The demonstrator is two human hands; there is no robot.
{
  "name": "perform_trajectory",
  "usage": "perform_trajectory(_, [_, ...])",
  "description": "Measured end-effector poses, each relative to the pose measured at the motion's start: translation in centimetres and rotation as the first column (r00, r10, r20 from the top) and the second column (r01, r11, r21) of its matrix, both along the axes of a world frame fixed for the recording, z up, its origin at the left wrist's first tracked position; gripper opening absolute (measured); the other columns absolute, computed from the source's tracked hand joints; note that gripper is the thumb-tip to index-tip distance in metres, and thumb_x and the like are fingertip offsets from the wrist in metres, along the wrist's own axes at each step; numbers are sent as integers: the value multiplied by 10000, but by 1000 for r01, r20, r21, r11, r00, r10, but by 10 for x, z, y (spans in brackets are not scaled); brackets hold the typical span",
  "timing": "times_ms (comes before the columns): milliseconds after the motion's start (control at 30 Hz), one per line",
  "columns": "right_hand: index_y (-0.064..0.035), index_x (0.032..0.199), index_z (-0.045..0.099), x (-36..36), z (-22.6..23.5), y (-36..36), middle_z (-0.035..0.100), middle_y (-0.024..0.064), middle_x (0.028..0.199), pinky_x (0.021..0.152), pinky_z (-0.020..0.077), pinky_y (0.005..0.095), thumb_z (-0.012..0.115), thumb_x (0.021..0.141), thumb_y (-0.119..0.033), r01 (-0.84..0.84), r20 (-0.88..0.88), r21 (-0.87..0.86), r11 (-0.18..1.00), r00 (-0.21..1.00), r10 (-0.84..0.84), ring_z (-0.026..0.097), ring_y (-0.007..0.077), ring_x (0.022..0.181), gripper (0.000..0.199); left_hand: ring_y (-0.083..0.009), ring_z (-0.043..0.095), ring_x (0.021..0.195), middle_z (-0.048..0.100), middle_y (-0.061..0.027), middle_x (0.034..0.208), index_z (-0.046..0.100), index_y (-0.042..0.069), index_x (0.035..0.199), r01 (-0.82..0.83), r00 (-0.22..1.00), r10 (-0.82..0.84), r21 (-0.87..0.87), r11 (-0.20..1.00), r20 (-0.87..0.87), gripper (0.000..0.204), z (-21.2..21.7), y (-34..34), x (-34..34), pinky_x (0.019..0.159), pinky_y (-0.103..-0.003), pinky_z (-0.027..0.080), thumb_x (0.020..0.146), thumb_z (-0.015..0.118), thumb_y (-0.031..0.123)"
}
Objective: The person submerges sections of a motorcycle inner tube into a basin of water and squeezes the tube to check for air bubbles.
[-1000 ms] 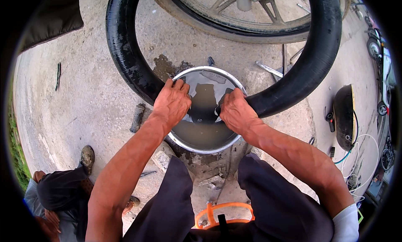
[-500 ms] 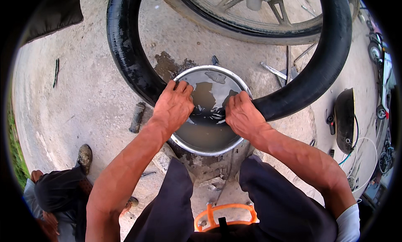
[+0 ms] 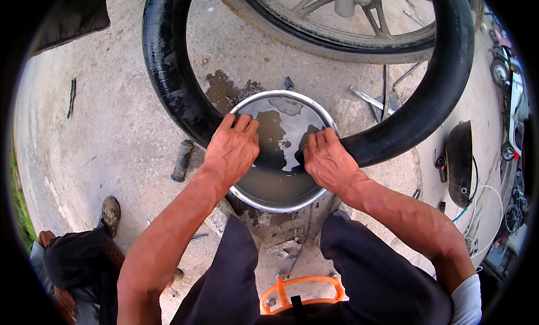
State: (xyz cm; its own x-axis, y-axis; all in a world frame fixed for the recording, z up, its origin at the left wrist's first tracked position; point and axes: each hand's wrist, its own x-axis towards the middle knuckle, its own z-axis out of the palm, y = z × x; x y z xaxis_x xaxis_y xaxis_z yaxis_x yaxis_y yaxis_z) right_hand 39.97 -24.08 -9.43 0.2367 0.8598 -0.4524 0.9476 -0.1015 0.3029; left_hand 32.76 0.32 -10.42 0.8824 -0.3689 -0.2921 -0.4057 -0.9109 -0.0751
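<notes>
At six o'clock, nearest, an orange tubular metal frame (image 3: 311, 279) shows between dark-trousered legs. Ahead, two bare hands grip a fat, smooth, black rubber inner tube, fingers curled over it: the left hand (image 3: 231, 142) at nine o'clock, the right hand (image 3: 330, 161) at three, both over a round, silvery metal basin (image 3: 272, 208) of murky brown water (image 3: 281, 190). The tube (image 3: 412, 127) rises from the basin toward ten and two o'clock, glossy wet on its left side; its lowest stretch, between the hands, seems to dip into the water. The step in hand looks like wetting that stretch; turning on to another would call for loosening and regripping slick, springy rubber. Farther off, toward one o'clock, a dusty spoked wheel with a ridged-edged tyre (image 3: 337, 52) lies on rough, stained concrete (image 3: 123, 100).
</notes>
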Motion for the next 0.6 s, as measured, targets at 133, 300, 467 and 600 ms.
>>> perform_trajectory(133, [-33, 981, 750, 1, 5, 0, 630, 84, 887, 841, 401, 383, 595, 945, -209, 9, 10, 31, 999, 1000, -9, 600, 238, 886, 237, -204, 574, 1173, 651, -38, 1121, 777, 78, 982, 0, 1000, 0, -5, 1000, 18, 158, 2, 0, -2, 1016, -382, 419, 901, 656, 137])
perform_trajectory(300, [-42, 1015, 795, -1, 2, -3, 650, 105, 901, 831, 409, 433, 581, 964, -212, 10, -1, 26, 1000, 1000, -10, 603, 270, 896, 279, -209, 575, 1182, 650, -43, 1130, 772, 73, 1001, -1, 1000, 2, -27, 1000, 28, 165, 0, 0, -4, 1038, -388, 417, 903, 653, 131])
perform_trajectory(467, [-4, 1043, 755, -1, 6, -2, 631, 87, 899, 853, 400, 384, 596, 943, -201, 25, -14, 37, 999, 1000, -24, 598, 241, 902, 273, -211, 571, 1198, 647, -45, 1150, 773, 62, 1045, -15, 1000, 15, -40, 999, 1, 196, 2, 2, -5, 1062, -393, 410, 905, 652, 126])
perform_trajectory(600, [-32, 1020, 787, 1, 9, -4, 630, 93, 893, 837, 404, 414, 595, 950, -208, 15, -21, 86, 996, 1000, -13, 589, 254, 894, 270, -213, 570, 1197, 646, -49, 1143, 771, 65, 1070, -15, 1000, 16, -35, 999, 6, 212, 10, 1, -6, 1081, -395, 404, 905, 649, 118])
